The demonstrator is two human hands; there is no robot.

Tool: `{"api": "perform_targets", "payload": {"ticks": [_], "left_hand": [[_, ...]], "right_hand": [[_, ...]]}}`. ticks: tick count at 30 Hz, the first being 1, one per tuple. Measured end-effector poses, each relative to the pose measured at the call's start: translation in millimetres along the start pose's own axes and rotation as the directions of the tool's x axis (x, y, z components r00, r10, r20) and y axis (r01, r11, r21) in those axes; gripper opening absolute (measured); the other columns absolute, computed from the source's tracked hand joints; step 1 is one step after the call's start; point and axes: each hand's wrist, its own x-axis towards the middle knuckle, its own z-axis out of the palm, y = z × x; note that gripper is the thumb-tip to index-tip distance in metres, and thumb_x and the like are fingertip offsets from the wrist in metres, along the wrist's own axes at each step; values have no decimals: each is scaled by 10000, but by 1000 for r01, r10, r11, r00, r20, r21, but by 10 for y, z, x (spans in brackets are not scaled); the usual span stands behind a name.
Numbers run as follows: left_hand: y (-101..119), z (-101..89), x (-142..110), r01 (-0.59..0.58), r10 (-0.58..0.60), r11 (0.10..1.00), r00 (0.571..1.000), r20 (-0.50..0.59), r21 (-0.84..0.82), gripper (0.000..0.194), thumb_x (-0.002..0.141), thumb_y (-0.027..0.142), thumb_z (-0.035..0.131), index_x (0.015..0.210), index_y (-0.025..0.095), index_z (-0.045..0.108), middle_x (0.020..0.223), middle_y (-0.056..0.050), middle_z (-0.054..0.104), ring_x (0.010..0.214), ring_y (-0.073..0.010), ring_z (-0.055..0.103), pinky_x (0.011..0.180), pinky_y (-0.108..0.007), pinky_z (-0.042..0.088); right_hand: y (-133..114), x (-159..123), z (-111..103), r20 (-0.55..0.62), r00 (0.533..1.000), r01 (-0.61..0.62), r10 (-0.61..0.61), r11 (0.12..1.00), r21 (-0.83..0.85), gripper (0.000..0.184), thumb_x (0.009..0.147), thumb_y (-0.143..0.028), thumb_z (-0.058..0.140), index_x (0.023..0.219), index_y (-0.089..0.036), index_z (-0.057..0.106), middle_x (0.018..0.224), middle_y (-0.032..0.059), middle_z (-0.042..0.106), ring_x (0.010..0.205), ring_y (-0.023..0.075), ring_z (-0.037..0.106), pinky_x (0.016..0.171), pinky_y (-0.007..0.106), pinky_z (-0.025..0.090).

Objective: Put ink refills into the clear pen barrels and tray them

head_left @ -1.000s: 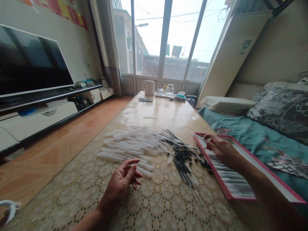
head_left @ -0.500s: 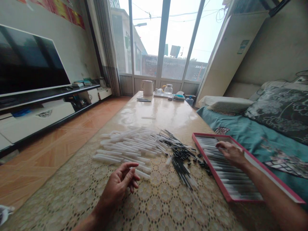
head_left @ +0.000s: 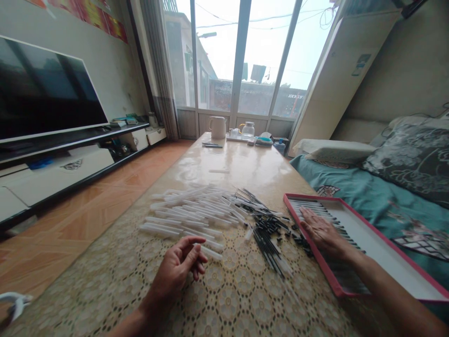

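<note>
My right hand lies flat, fingers stretched out, on a row of clear tubes with dark ends in a shallow pink-edged box. The forearm and hand hide part of that row. My left hand hovers over or rests on the patterned tablecloth, fingers loosely curled and apart, with nothing visible in it. Just beyond it is a loose pile of whitish translucent tubes. Between the pile and the box lie thin black sticks and small black caps.
A beige jug, a glass teapot on a tray and a blue-topped packet stand at the table's far end. A bed or sofa with a teal cover borders the right side. A white-framed television is on the left.
My right hand has moved left across the box and flattened onto the tubes. The tubes now sit closer to the box's left side, baring its white floor. My left hand keeps its pose.
</note>
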Motion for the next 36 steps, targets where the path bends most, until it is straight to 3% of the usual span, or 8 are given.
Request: {"api": "perform_targets", "payload": {"ticks": [4,7,10,15,22,26,32,36], "left_hand": [[-11,-8,14,-7,7,1000,1000,-14,-14,389,719,455,661,947,149,584,610,-1,650,473,-120,589,423,-205,442],[-6,-14,1,-14,12,999,998,-60,-45,346,733,424,654,939,155,583,615,-2,656,470,-119,589,412,-199,434],[14,-12,-23,-35,26,997,991,-132,-63,316,730,395,657,921,156,579,605,0,655,466,-122,582,397,-198,424],[27,-38,-27,-54,39,996,976,-215,-67,268,746,356,638,905,151,568,598,9,643,465,-111,558,404,-195,417],[-2,-98,40,-64,47,997,957,-288,-49,215,756,313,620,881,149,562,646,-5,655,519,-123,587,457,-214,441],[13,-101,47,-56,29,996,947,-319,-76,219,727,305,645,861,149,570,653,-12,661,531,-133,596,469,-226,450],[56,-84,17,-59,43,997,959,-280,-51,211,709,304,673,829,153,588,656,-12,662,540,-134,603,489,-230,460],[67,-55,8,-41,32,998,980,-199,-44,200,723,315,670,812,149,605,665,-22,669,558,-139,614,513,-241,483]], "right_hand": [[-224,40,-187,-82,997,6,-6,1000,2,502,914,-423,277,1288,-175,502,1353,130,488,1281,280,393,1008,494,332],[-651,61,-420,-185,982,74,-37,977,200,327,876,-366,410,1049,-193,628,1137,112,616,1029,243,586,848,370,457],[-1171,43,-563,-98,993,102,-66,899,426,177,847,-267,468,799,-192,621,777,38,633,660,159,600,634,269,464],[-1738,68,-507,0,988,134,-154,855,501,164,799,-118,477,831,-192,619,834,38,602,751,157,587,688,253,440],[-1870,183,-424,75,970,181,-230,896,405,267,764,-62,481,947,-199,620,952,58,557,873,171,567,776,257,424],[-2026,166,-459,-8,985,163,-173,910,382,328,754,-11,430,981,-179,597,937,71,544,877,182,548,785,270,423],[-2437,51,-403,-33,964,237,-262,802,548,102,793,-153,541,879,-198,570,882,31,549,781,160,547,691,250,425],[-2492,44,-370,-56,974,213,-221,798,563,81,785,-122,535,809,-195,558,828,16,544,727,142,542,653,235,406]]}}
